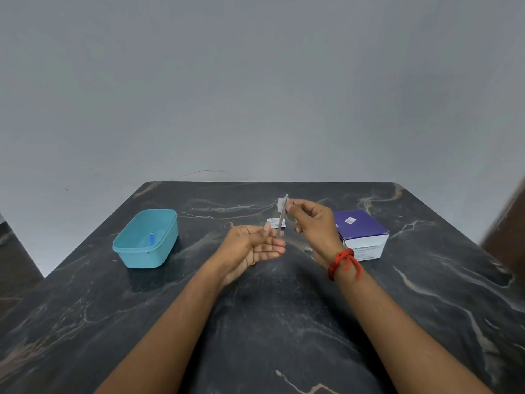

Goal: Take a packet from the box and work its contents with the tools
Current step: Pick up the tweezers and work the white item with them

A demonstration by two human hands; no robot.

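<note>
**A:** Teal plastic is met first. One tub (146, 237) is set near the left edge of the dark stone table (284, 322), and one small blue item (152, 239) lies inside it. What the item is cannot be told.

**B:** And what is seen of the hands?

**A:** The left hand (255, 245) is held palm up above the middle of the table, with the fingers almost straight and relaxed. Nothing is gripped by it. Its thumb is close to the lower end of the tool, but whether the tool is touched cannot be told. One thin grey tool (281, 223), perhaps tweezers, is pinched by the curled fingers of the right hand (312, 223) and is held nearly upright. One small white pad (282, 202) is seen at its upper end, just beside the right fingertips. It is taken to be the packet's contents.

**B:** How should the pad be handled?

**A:** It is judged to be very light, soft and easily crumpled. It is best taken by a corner, with gentle pressure only, because it could slip out of smooth metal tips. One white packet (273, 223) lies flat on the table behind the tool, toward the far edge. It looks thin and could be shifted by a small push.

**B:** And at the right?

**A:** One purple and white box (360, 231) stands toward the far right corner. One red thread (343, 263) is tied round the right wrist.
</note>
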